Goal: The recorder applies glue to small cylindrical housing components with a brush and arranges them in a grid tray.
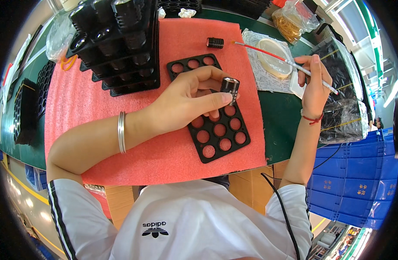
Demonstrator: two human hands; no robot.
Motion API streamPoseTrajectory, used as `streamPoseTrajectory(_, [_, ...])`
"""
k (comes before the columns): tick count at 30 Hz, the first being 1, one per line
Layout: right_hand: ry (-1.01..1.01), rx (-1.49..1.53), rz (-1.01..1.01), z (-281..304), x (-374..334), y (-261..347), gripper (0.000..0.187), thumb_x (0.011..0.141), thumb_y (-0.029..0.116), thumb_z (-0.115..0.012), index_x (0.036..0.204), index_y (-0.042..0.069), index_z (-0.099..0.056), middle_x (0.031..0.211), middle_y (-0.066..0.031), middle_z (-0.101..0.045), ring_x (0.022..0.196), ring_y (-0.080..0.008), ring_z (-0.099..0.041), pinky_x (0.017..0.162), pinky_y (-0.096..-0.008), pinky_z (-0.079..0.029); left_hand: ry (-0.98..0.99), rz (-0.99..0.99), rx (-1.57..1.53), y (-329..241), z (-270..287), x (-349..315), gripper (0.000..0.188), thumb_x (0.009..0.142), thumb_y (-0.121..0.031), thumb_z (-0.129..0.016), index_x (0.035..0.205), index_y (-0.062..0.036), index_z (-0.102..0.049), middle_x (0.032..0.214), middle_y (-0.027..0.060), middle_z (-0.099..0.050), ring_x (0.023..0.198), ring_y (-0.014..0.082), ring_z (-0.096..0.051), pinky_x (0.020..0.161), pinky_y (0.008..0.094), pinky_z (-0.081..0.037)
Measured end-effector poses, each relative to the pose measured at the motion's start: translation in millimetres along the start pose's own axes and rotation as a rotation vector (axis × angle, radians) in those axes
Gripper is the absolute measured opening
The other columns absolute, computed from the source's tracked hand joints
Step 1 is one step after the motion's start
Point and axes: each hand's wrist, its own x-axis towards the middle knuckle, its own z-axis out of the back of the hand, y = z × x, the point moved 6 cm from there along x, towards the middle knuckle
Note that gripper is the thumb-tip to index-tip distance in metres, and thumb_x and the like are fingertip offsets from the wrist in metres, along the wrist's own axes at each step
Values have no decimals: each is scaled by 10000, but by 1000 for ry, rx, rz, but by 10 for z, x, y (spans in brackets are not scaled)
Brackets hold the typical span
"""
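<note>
The left hand (181, 100) pinches a short black cylinder with a shiny metal end (230, 86) over the flat black plastic tray with round holes (213, 139), hiding its middle; the right hand (315, 84), right of the tray, grips a thin red-and-white brush (268, 53). Left of the tray rises a cut-off stack of moulded black plastic trays (132, 69), contents unclear; beyond it, rightward, a clear plastic bag (290, 21) holds indistinct yellow strands (289, 31).
</note>
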Motion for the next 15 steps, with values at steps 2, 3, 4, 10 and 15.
streamPoseTrajectory(2, [-5,-2,-4,-1,-2,1,444,922,347,-426,776,-19,-631,487,-3,-420,451,-60,-346,442,-209,-247,8,8,-2,2,-1,-3,347,845,-204,-551,1136,-39,-458,1013,63,-596,705,81,-550,612,202,-427])
streamPoseTrajectory(3, [-7,-1,-5,-3,-2,1,446,921,349,-427,775,-20,-630,488,-4,-422,451,-60,-348,442,-209,-248,9,14,-5,3,0,-5,344,845,-203,-550,1133,-39,-459,1013,63,-598,704,81,-551,611,201,-427])
streamPoseTrajectory(4, [-8,0,-7,-4,-1,0,447,920,351,-428,773,-20,-630,490,-6,-424,451,-61,-349,442,-209,-250,10,20,-9,4,1,-7,342,844,-201,-550,1130,-38,-459,1014,63,-599,703,81,-553,611,201,-427])
streamPoseTrajectory(10, [-15,6,-31,1,-2,-5,457,914,364,-437,762,-25,-624,498,-15,-437,453,-63,-357,444,-210,-252,6,22,-5,-19,-7,-6,327,844,-195,-545,1118,-37,-463,1013,62,-602,699,79,-554,607,199,-425])
streamPoseTrajectory(15, [-20,14,-28,-5,0,-7,455,915,360,-434,758,-25,-621,498,-16,-435,453,-65,-356,443,-211,-253,5,2,1,8,6,0,336,842,-203,-550,1121,-37,-461,1005,57,-602,695,75,-549,608,199,-423])
